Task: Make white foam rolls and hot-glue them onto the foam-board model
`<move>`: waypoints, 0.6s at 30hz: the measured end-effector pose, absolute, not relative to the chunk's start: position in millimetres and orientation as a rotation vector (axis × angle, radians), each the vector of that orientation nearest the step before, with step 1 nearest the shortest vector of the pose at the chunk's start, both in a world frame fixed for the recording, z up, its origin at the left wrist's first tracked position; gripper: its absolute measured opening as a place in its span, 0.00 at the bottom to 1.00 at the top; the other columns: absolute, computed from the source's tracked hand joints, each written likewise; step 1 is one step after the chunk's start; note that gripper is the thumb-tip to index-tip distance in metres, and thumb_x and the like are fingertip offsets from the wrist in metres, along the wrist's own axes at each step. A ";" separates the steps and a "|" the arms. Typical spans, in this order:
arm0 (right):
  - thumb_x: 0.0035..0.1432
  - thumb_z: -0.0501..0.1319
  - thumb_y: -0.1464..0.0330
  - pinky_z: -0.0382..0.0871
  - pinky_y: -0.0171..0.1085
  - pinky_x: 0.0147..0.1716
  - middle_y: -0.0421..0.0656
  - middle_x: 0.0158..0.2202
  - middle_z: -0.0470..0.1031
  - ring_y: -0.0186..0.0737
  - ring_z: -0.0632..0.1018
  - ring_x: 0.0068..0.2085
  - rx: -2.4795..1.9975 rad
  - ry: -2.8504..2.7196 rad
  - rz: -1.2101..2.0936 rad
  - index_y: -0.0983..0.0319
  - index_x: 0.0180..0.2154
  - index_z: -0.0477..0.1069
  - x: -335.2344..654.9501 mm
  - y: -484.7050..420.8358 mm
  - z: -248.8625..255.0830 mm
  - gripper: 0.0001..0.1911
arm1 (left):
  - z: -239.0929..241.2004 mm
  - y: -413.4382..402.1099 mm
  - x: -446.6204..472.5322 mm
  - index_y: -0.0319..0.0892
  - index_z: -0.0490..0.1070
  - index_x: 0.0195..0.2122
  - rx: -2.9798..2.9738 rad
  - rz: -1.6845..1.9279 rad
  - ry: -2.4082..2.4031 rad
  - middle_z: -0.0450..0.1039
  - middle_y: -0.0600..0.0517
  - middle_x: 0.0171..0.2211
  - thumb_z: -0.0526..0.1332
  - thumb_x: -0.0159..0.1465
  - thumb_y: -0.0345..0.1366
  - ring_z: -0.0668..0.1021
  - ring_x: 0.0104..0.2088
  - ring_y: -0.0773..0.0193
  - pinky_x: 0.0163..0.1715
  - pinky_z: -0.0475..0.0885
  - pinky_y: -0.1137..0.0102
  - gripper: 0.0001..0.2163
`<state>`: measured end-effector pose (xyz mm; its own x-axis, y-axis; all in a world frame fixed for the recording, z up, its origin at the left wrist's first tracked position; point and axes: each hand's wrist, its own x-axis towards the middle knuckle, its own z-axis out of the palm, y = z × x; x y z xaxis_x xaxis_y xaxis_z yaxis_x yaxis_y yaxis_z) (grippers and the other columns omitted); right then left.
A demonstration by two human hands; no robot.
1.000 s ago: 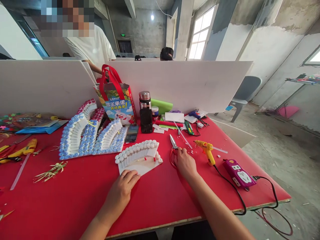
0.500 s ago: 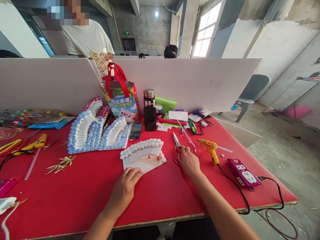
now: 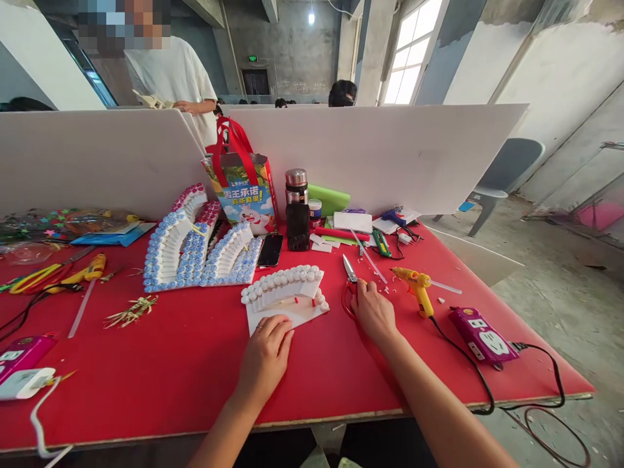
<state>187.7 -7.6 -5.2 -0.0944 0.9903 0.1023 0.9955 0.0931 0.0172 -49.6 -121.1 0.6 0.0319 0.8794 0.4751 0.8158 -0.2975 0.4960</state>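
Note:
My left hand (image 3: pixel 267 356) lies flat, fingers out, on the near edge of a white fan-shaped craft piece (image 3: pixel 285 296) rimmed with white bottle caps. My right hand (image 3: pixel 374 312) rests on the red table (image 3: pixel 185 370) with its fingers curled over the red handles of a pair of scissors (image 3: pixel 349 278), whose blades point away from me. A yellow glue gun (image 3: pixel 414 286) stands just right of that hand.
A bigger blue-and-white cap model (image 3: pixel 195 250), a phone (image 3: pixel 270 249), a printed bag (image 3: pixel 242 185), a flask (image 3: pixel 296 211) and small tools lie further back. A purple power strip (image 3: pixel 481 335) sits at right. White dividers (image 3: pixel 380 153) wall the table; a person in a white shirt (image 3: pixel 170 75) stands behind.
The view has swung slightly left, so everything sits further right in frame. Both hands stay where they were on the craft piece and the scissors. The person behind has shifted.

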 end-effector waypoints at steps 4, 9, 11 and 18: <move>0.68 0.51 0.66 0.64 0.32 0.24 0.49 0.43 0.71 0.39 0.80 0.33 -2.073 -2.268 -0.115 0.64 0.53 0.65 187.0 -7.2 -6.0 0.15 | 5.5 -107.1 -21.5 0.41 0.78 0.47 1.475 1.303 1.601 0.78 0.41 0.47 0.62 0.64 0.41 0.82 0.34 0.59 0.33 0.78 0.65 0.14; 0.68 0.51 0.66 0.63 0.33 0.23 0.48 0.43 0.71 0.40 0.80 0.33 -2.035 -2.253 -0.146 0.64 0.53 0.65 187.3 -6.9 -8.7 0.15 | 11.3 -92.1 -0.1 0.37 0.74 0.55 0.853 1.319 1.459 0.81 0.46 0.32 0.68 0.58 0.44 0.81 0.31 0.60 0.35 0.77 0.66 0.26; 0.68 0.50 0.66 0.63 0.32 0.23 0.48 0.43 0.71 0.40 0.80 0.33 -2.027 -2.245 -0.153 0.64 0.53 0.66 187.8 -6.9 -9.7 0.15 | 11.2 -86.4 5.3 0.37 0.76 0.52 0.701 1.399 1.386 0.81 0.45 0.36 0.70 0.55 0.42 0.81 0.34 0.60 0.38 0.77 0.65 0.25; 0.68 0.51 0.66 0.62 0.32 0.22 0.48 0.42 0.71 0.40 0.80 0.33 -2.020 -2.240 -0.140 0.64 0.52 0.66 188.6 -6.5 -10.3 0.15 | 3.2 -71.7 18.7 0.35 0.79 0.39 0.531 1.524 1.237 0.80 0.45 0.35 0.74 0.50 0.39 0.82 0.37 0.59 0.50 0.74 0.60 0.18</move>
